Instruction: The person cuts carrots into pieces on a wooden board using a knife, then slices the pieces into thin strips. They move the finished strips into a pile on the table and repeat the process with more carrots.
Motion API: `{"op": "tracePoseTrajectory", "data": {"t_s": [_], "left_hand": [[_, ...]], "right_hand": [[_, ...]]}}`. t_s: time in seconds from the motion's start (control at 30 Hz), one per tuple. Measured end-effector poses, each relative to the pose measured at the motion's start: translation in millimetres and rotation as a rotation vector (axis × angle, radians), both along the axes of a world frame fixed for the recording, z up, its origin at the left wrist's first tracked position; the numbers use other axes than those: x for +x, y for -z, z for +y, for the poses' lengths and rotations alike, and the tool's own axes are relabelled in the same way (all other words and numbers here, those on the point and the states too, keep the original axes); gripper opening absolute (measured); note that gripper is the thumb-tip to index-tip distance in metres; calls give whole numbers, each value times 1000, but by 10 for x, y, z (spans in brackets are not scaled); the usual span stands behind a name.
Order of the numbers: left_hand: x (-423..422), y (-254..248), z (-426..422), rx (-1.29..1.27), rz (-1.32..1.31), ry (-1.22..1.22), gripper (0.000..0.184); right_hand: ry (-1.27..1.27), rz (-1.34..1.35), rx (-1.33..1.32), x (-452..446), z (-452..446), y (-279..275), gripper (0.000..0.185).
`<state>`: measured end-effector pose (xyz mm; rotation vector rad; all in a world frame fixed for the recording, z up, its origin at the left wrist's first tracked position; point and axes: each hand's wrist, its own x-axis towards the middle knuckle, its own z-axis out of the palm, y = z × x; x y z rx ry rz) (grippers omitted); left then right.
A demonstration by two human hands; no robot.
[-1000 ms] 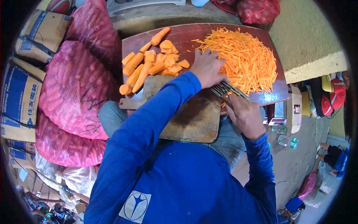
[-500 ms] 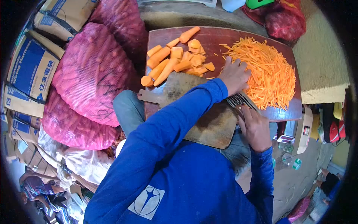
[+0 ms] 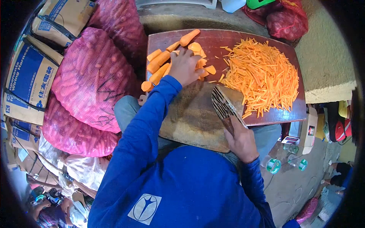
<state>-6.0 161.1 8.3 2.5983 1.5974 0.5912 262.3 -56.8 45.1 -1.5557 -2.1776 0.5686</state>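
Observation:
My left hand (image 3: 185,67) reaches over the peeled carrot pieces (image 3: 157,62) at the left of the dark red board (image 3: 213,38); its fingertips are among the pieces, and what they grip is hidden. My right hand (image 3: 242,141) is closed round the handle of a knife (image 3: 224,104), whose wide, patterned blade lies over the right part of the worn wooden chopping board (image 3: 194,121). A big heap of orange carrot strips (image 3: 266,76) covers the right side of the red board.
Pink mesh sacks of carrots (image 3: 93,79) and strapped cardboard boxes (image 3: 28,79) stand at the left. A red net bag (image 3: 287,21) lies at the back right beside a concrete ledge (image 3: 327,57). Plastic bottles (image 3: 273,165) are on the floor at the right.
My left hand has moved left from the carrot strips to the carrot pieces. My right hand has turned the knife, and its blade now points up and left over the chopping board.

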Motion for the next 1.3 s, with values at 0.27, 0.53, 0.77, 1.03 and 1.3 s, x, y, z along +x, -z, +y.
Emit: {"op": "tracePoseTrajectory", "data": {"t_s": [0.27, 0.53, 0.77, 1.03, 1.3], "left_hand": [[0, 191, 224, -109, -16, 69, 36], [7, 14, 37, -8, -395, 63, 10], [-108, -125, -1017, -412, -467, 57, 20], [-151, 147, -1536, -35, -378, 92, 36], [-108, 91, -1592, 11, -57, 157, 37]], "right_hand": [[-15, -50, 28, -130, -50, 43, 54], [-9, -37, 35, -144, -57, 55, 53], [44, 18, 19, -87, -57, 21, 52], [35, 248, -137, -199, 4, -204, 49], [-43, 313, -338, -459, -98, -373, 50]]}}
